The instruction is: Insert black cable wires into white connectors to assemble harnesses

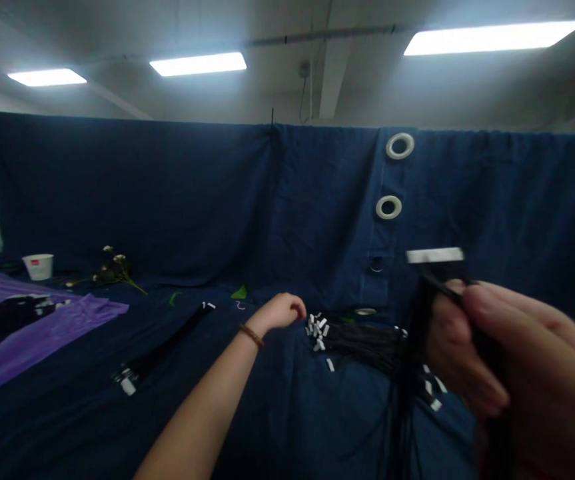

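My right hand (497, 347), close to the camera and slightly blurred, is closed around a bundle of black cords (404, 400). A white tag-like end (434, 255) sticks out above its thumb, and the cords hang down below. My left hand (283, 311) reaches forward with loosely bent fingers, a gap between them, and nothing visible in its grasp. Just right of its fingertips lies a pile of similar black cords (362, 340), with white ends (317, 328) clustered at its left side. My right hand and its bundle hide part of that pile.
A separate black cord bundle (167, 343) lies left of my left arm. Farther left are a purple cloth (84, 320) with dark cords on it, a white cup (38, 267) and flowers (120, 267). Behind hangs a blue curtain (192, 200) with pale rings (388, 198).
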